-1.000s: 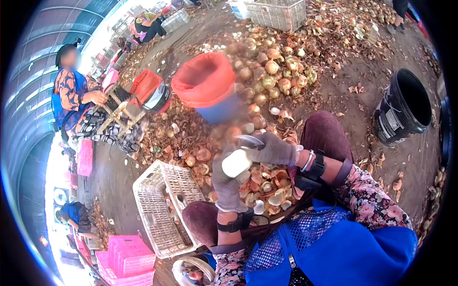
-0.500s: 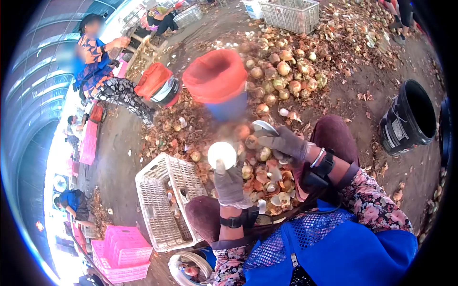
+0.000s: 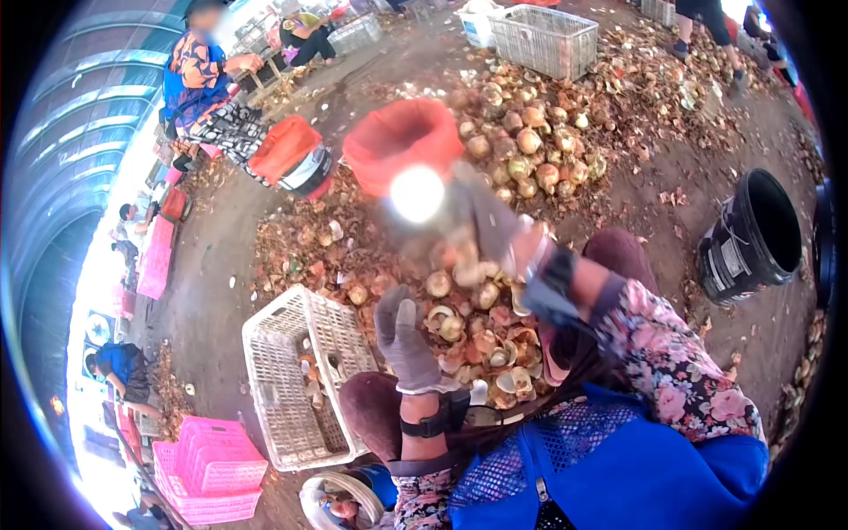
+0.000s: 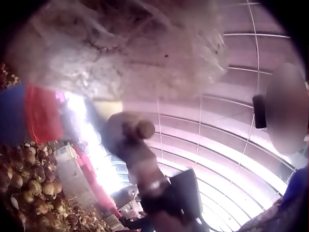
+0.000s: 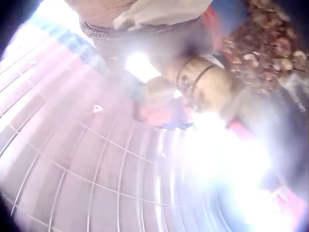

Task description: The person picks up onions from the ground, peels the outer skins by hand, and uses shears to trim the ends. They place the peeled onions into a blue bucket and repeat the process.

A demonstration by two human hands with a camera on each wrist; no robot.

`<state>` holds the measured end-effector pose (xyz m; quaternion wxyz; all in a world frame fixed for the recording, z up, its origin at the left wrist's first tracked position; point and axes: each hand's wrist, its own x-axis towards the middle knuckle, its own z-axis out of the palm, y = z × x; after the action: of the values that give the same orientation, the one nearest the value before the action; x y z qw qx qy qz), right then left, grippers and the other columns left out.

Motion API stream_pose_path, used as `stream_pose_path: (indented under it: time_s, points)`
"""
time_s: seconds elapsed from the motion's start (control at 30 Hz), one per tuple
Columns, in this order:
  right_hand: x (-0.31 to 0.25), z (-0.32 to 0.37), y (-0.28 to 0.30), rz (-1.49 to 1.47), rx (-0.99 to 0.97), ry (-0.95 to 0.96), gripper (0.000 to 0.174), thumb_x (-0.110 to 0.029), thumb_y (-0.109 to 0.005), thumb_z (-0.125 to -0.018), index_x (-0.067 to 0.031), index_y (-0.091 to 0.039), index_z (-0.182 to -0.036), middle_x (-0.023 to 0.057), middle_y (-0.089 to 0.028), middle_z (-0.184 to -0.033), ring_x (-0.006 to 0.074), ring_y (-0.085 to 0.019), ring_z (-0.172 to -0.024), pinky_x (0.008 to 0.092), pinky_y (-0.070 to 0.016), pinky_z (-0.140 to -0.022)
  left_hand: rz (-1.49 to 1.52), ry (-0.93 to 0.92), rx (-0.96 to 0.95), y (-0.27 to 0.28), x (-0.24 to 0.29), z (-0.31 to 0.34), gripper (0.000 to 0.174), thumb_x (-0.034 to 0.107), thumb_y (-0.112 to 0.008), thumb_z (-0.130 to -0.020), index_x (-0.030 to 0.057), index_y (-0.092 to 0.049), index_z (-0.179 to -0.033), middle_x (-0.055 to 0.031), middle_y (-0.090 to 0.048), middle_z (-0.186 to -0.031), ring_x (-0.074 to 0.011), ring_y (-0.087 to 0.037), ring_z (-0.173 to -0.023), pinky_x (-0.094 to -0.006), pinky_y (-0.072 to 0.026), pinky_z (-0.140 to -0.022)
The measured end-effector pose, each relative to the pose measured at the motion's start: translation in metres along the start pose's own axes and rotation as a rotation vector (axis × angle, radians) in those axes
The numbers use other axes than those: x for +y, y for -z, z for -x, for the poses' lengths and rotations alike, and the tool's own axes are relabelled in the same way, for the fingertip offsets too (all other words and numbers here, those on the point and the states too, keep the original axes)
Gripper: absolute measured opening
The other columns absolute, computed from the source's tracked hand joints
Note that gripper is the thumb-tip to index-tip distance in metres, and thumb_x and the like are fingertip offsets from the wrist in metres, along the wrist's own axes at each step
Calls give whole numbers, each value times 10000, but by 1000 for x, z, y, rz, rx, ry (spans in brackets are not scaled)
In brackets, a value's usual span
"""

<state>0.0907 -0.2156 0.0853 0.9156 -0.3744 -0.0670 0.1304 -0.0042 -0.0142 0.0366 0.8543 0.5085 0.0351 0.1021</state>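
Observation:
My gloved right hand (image 3: 486, 216), blurred, reaches out near the red-lined blue bucket (image 3: 402, 132). It grips a knife by its wooden handle (image 5: 207, 84), which has dark bands; the blade is lost in blur. A bright white peeled onion (image 3: 417, 194) overlaps the bucket's near rim, just left of the right fingertips. I cannot tell whether that hand touches the onion. My left hand (image 3: 408, 344), in a grey glove, holds nothing, its fingers loosely bent upward above the knee. Onions and peelings (image 3: 481, 327) lie between the hands and my knees.
A white plastic crate (image 3: 296, 380) stands at my left, with a small pail (image 3: 340, 503) behind it. A black bucket (image 3: 751, 238) stands to the right. Beyond the red-lined bucket lies a heap of unpeeled onions (image 3: 539, 146). Another person (image 3: 199, 79) is at the far left.
The peeled onion has left my left hand and is now up by the bucket. My right hand has swung forward and left from beside the knee. The left hand has lowered slightly.

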Motion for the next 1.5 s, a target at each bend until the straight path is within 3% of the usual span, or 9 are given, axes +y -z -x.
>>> stream_pose_path:
  time_s: [0.17, 0.33, 0.57, 0.8, 0.93, 1.0, 1.27, 1.47, 1.5]
  points:
    - [-21, -69, -6, 47, 214, 217, 394, -114, -662, -888, -41, -516, -1247, 99, -628, -972, 188, -628, -627, 306, -542, -490, 99, 4, -54, 7, 4, -1, 301, 86, -655, -920, 45, -603, -1214, -79, -645, -1172, -209, -633, -1052, -332, -534, -905]
    - [9, -58, 110, 228, 525, 71, 317, -119, -624, -894, -47, -559, -1196, 102, -653, -957, 207, -648, -682, 342, -556, -574, 92, 84, 25, 15, 7, 2, 373, 161, -613, -957, 28, -550, -1300, -162, -631, -1225, -275, -623, -1106, -418, -494, -993]
    - [144, 2, 406, 1190, 1000, -460, 231, -236, -601, -885, -77, -649, -1046, 105, -679, -890, 225, -665, -757, 391, -515, -614, 222, 249, -23, 21, 8, -7, 351, 205, -565, -983, 34, -555, -1290, -158, -637, -1220, -290, -622, -1112, -459, -499, -1000]
    - [241, 72, 416, 1182, 955, -806, 617, -465, -703, -799, -54, -601, -1248, 164, -686, -1147, 295, -666, -1027, 394, -533, -818, 299, 361, 11, 42, 6, -12, 397, 245, -512, -1009, 19, -533, -1335, -171, -636, -1242, -304, -617, -1128, -464, -475, -1019]
    - [294, 81, 455, 1266, 1064, -276, 612, -363, -765, -829, -163, -518, -1352, 103, -679, -861, 182, -610, -568, 397, -496, -511, 334, 378, -2, 49, 0, -14, 383, 248, -519, -1004, 40, -544, -1324, -172, -644, -1225, -313, -619, -1126, -472, -485, -1007]
    - [200, 67, 325, 715, 1036, -582, 661, -362, -771, -825, -152, -475, -1378, 102, -654, -811, 180, -591, -551, 378, -493, -492, 319, 394, 4, 46, 0, -14, 380, 249, -525, -1001, 43, -548, -1319, -169, -648, -1220, -313, -627, -1115, -471, -497, -995]
    - [207, 48, 249, 218, 405, -790, 508, -513, -670, -865, -114, -613, -1174, 30, -628, -707, 109, -558, -538, 292, -437, -453, 286, 410, 51, 45, -4, -17, 373, 239, -554, -985, 46, -555, -1304, -149, -660, -1189, -296, -644, -1070, -459, -531, -949]
    - [216, 8, 140, 108, -76, -445, 530, -618, -567, -909, -123, -662, -1074, -52, -583, -633, 47, -471, -446, 214, -362, -400, -250, 121, 13, 21, -1, -12, 444, 165, -626, -908, 22, -539, -1320, -135, -595, -1257, -244, -578, -1135, -397, -467, -1000]
    - [214, 3, 122, 64, -126, -394, 521, -598, -541, -929, -126, -621, -1137, -44, -574, -753, 52, -481, -565, 214, -385, -475, -430, 31, 15, 18, 1, -9, 467, 151, -642, -891, 20, -536, -1327, -133, -577, -1274, -235, -561, -1149, -385, -452, -1011]
